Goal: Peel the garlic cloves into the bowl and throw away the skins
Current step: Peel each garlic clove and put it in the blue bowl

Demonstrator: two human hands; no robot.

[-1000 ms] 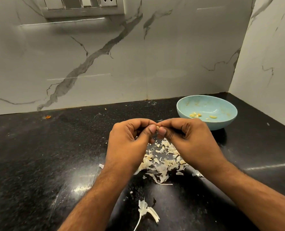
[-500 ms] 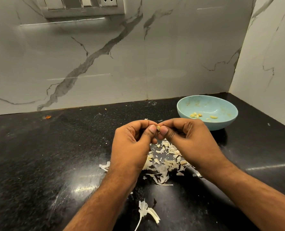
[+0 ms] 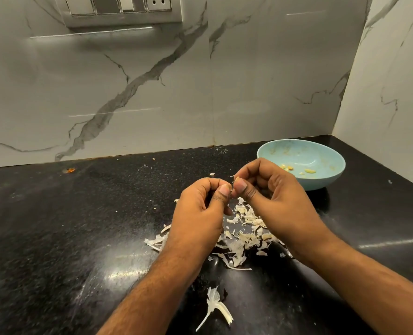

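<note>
While both hands (image 3: 239, 201) pinch one garlic clove (image 3: 236, 179), one bowl (image 3: 321, 182) holds several cloves (image 3: 297, 168).

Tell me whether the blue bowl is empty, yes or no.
No: a few peeled garlic cloves lie on the bottom of the blue bowl, which stands on the black counter.

Both forearms are bare to the lower edge of view, with no sleeves, watch or rings in sight. The left hand (image 3: 198, 209) and right hand (image 3: 275, 201) have short, trimmed thumbnails. Fine dark hair covers the forearms.
</note>
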